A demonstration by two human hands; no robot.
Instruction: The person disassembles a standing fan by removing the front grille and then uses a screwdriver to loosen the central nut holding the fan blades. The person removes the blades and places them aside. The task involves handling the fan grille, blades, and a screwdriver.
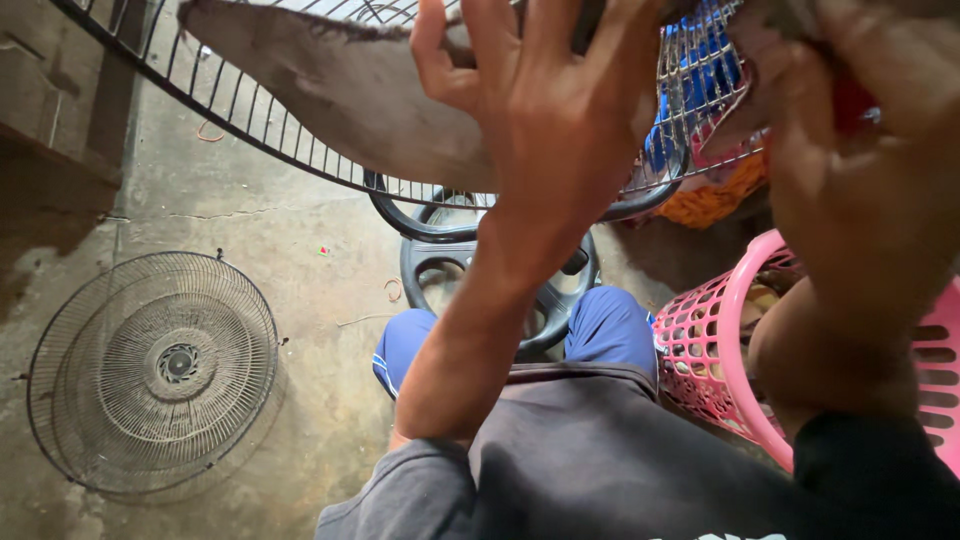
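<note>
Holding up a fan assembly close under the camera, the person is working with both hands raised. A dusty fan blade (350, 95) is lying against the rear wire guard (250, 125), its long axis running from upper left down toward the centre, where it is meeting the left hand (545, 110). That hand is spreading its fingers wide, palm pressing flat on the blade's hub end rather than closing round it. The right hand (860, 130) is sitting at the guard's right edge, well right of the blade; whether it is gripping anything cannot be told. The left hand is clearly the nearer one to the blade. Below, a detached front fan grille (150, 375) is lying flat on the concrete floor (300, 290), and a pink basket (715, 340) is standing beside the person's right knee.
</note>
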